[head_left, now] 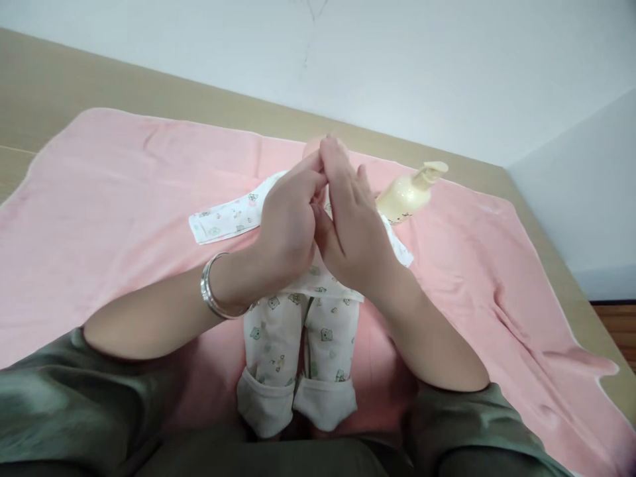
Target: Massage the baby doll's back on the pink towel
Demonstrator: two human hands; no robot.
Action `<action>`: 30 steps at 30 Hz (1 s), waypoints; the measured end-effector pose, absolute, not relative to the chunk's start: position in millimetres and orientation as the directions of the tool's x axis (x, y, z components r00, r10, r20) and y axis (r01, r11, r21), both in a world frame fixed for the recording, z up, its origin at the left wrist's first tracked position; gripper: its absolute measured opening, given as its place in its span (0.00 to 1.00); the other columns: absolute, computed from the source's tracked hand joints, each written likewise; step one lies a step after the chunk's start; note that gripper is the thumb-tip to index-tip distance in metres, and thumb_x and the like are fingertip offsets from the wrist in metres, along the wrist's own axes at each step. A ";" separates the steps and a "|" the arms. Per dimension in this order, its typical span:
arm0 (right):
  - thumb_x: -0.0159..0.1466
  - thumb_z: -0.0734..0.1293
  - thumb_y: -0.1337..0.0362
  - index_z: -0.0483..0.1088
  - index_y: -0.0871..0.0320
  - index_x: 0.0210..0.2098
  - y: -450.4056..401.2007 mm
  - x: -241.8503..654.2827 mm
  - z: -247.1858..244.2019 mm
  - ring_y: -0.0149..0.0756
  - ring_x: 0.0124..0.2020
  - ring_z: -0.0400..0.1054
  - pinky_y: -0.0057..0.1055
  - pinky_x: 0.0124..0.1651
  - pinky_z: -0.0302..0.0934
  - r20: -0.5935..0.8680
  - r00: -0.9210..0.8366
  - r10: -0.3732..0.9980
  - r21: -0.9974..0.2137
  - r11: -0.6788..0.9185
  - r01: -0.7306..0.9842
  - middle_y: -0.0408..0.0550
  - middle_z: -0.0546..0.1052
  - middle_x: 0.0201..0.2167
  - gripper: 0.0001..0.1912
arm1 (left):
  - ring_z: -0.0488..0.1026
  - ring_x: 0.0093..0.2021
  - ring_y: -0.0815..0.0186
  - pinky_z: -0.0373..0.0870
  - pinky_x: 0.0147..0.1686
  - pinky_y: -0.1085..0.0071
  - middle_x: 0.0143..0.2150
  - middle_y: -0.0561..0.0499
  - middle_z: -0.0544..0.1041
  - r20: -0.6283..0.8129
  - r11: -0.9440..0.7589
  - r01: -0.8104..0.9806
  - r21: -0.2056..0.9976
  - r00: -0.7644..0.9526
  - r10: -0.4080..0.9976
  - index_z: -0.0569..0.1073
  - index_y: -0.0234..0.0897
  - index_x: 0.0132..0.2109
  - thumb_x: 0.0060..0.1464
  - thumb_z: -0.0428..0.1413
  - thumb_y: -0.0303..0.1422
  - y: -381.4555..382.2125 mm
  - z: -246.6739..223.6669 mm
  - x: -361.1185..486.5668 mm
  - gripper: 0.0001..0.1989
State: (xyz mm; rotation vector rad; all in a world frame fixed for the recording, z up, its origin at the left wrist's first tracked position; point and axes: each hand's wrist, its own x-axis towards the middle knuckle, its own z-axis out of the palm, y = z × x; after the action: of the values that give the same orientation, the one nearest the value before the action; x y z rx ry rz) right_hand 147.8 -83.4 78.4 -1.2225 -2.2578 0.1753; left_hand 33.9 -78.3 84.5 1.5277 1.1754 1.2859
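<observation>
My left hand [291, 222], with a silver bangle on its wrist, is pressed palm to palm against my right hand [355, 228]. The right hand's fingers are stretched out flat; those of the left are extended and partly covered by it. No object shows between the palms. Below them lies a baby-sized figure in a white printed top [228, 218] and matching trousers [278, 338] with turned-up cuffs. My hands cover most of its head and chest, so whether it is a doll cannot be told. A pale yellow pump bottle [405, 195] is just right of my hands.
A pink blanket [124, 179] is spread under the figure, wrinkled on the right side. It lies on a light wooden surface [173, 89] that meets a white wall [422, 73] at the back. A brown wooden piece [616, 324] shows at the right edge.
</observation>
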 end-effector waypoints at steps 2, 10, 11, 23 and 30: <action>0.76 0.48 0.60 0.41 0.67 0.78 -76.0 145.3 68.9 0.42 0.83 0.40 0.54 0.84 0.41 0.325 -0.420 0.847 -0.440 0.529 0.726 0.55 0.48 0.81 0.34 | 0.79 0.61 0.53 0.85 0.56 0.55 0.48 0.49 0.80 0.241 -0.241 0.107 0.965 0.020 0.970 0.65 0.40 0.38 0.67 0.42 0.26 -61.2 64.8 31.9 0.10; 0.72 0.58 0.66 0.58 0.57 0.75 -33.2 166.4 25.7 0.52 0.83 0.36 0.68 0.82 0.32 0.144 -0.479 0.866 -0.379 0.496 0.782 0.51 0.53 0.80 0.32 | 0.60 0.78 0.56 0.57 0.80 0.54 0.71 0.49 0.73 0.317 -0.352 0.362 0.863 0.155 0.936 0.75 0.38 0.61 0.68 0.44 0.31 -24.9 17.2 32.1 0.22; 0.73 0.56 0.65 0.60 0.54 0.75 -27.1 170.3 22.6 0.51 0.83 0.40 0.69 0.81 0.32 0.181 -0.482 0.858 -0.385 0.512 0.768 0.49 0.55 0.79 0.31 | 0.62 0.77 0.56 0.59 0.79 0.54 0.70 0.49 0.73 0.340 -0.372 0.379 0.847 0.151 0.928 0.75 0.38 0.61 0.68 0.44 0.31 -23.7 15.6 31.8 0.22; 0.74 0.57 0.61 0.59 0.71 0.74 -61.8 135.4 15.8 0.63 0.80 0.48 0.64 0.80 0.44 0.253 -0.195 0.948 -0.281 0.265 0.922 0.68 0.56 0.77 0.33 | 0.75 0.65 0.55 0.67 0.73 0.56 0.63 0.41 0.80 0.423 -0.420 0.533 0.735 0.124 0.898 0.80 0.31 0.57 0.62 0.45 0.32 2.1 -9.9 8.2 0.24; 0.74 0.56 0.63 0.65 0.59 0.72 -32.9 155.9 14.1 0.46 0.81 0.47 0.57 0.83 0.41 0.231 -0.411 0.882 -0.357 0.470 0.807 0.50 0.59 0.78 0.29 | 0.78 0.60 0.57 0.72 0.68 0.59 0.58 0.45 0.83 0.470 -0.455 0.514 0.727 0.110 0.876 0.81 0.35 0.53 0.59 0.44 0.27 0.0 -15.4 3.4 0.24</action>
State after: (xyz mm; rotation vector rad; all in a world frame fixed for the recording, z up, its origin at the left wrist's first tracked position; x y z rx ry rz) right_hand 155.9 -32.9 14.1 -1.4175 -2.3376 0.2655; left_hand 3.4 0.0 -15.4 2.0121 1.3544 1.2865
